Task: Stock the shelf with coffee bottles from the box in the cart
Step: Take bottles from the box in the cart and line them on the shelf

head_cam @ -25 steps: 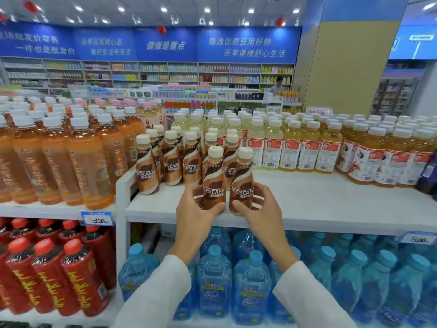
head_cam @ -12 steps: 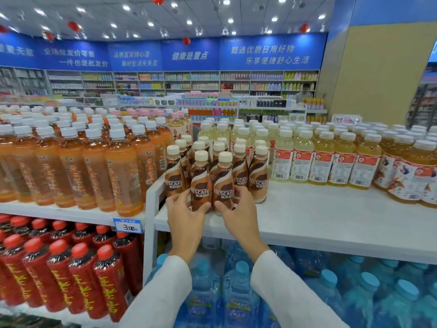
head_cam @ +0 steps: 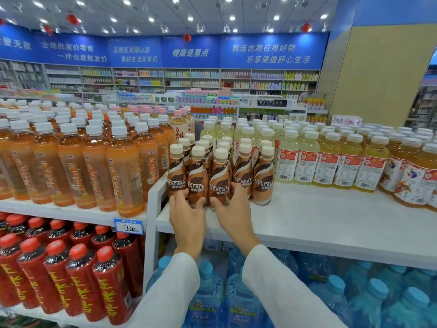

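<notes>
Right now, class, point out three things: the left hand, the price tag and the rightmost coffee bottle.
left hand point(head_cam: 186, 218): head view, back of the hand.
price tag point(head_cam: 128, 227): head view, printed price.
rightmost coffee bottle point(head_cam: 263, 183): head view, its label.

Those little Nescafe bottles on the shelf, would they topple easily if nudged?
Probably somewhat tippy: each coffee bottle is tall and narrow on a small base. Gripping low, as the left hand and right hand do, likely keeps them steady. The smooth white shelf should let them slide.
</notes>
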Tool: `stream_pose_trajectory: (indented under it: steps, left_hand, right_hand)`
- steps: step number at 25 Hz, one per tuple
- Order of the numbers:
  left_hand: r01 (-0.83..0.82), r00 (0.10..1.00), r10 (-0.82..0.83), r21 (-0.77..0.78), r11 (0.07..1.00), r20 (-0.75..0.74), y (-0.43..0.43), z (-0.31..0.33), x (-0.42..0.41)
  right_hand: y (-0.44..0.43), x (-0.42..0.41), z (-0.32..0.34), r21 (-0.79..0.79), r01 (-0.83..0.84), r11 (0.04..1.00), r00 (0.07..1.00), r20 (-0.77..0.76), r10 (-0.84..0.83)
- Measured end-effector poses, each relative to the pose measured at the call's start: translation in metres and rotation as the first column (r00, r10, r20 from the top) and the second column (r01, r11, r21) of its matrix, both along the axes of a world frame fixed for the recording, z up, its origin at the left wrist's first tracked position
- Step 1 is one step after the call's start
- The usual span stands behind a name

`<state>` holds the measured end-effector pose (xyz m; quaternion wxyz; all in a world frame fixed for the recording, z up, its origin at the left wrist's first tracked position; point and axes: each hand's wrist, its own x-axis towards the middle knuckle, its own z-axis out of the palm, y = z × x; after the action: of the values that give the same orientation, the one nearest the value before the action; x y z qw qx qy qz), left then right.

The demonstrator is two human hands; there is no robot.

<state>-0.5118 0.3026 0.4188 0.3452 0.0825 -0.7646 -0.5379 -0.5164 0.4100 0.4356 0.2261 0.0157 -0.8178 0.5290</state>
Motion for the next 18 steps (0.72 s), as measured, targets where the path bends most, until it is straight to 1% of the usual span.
stream_pose_trajectory:
  steps: [5,18]
  left_hand:
    - [-0.006,1.000,0.007,-0.042,0.999,0.024,-0.0009,0.0016,0.0011]
    - [-0.002,0.998,0.004,-0.030,1.000,0.058,0.0000,0.0071,0.0011]
  right_hand:
    - [0.0021,-0.0031,-0.0012,0.007,-0.007,1.000,1.000,0.003,0.007]
    - [-0.0003,-0.0093,-0.0035,0.005,-0.003,1.000,1.000,0.015,0.002]
